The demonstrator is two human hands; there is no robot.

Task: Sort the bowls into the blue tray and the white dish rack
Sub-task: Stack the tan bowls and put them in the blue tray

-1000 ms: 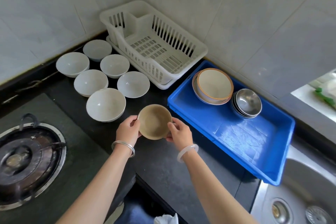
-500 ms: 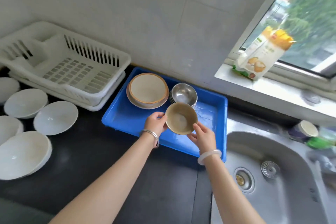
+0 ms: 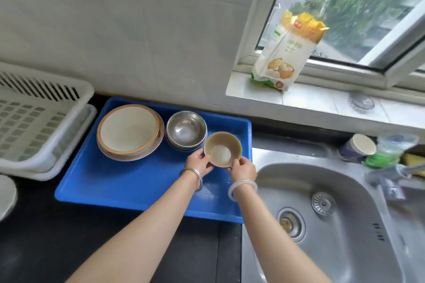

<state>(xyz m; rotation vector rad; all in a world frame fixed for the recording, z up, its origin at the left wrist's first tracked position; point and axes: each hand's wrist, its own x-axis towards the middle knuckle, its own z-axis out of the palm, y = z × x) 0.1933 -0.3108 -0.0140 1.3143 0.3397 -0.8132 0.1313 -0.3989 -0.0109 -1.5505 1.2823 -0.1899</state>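
Bowls of the coloured and metal kind are collected in the blue tray (image 3: 92, 181), while the white dish rack (image 3: 41, 122) on the left is empty as far as it shows, probably kept for the white bowls. The small tan bowl (image 3: 222, 149) is held over the right far corner of the tray, just beside the stack of steel bowls (image 3: 186, 130). The left hand (image 3: 199, 163) grips its near left rim and the right hand (image 3: 243, 169) its near right rim, fingers closed on the edge from both sides; two hands keep it level. I cannot tell if its foot already touches the tray floor. The stack of orange-rimmed bowls (image 3: 130, 132) fills the far left part, so this free corner is the natural place. I judge the step is the putting down, and the hands should let go only when the bowl rests. The sink (image 3: 345, 225) lies just right of the tray.
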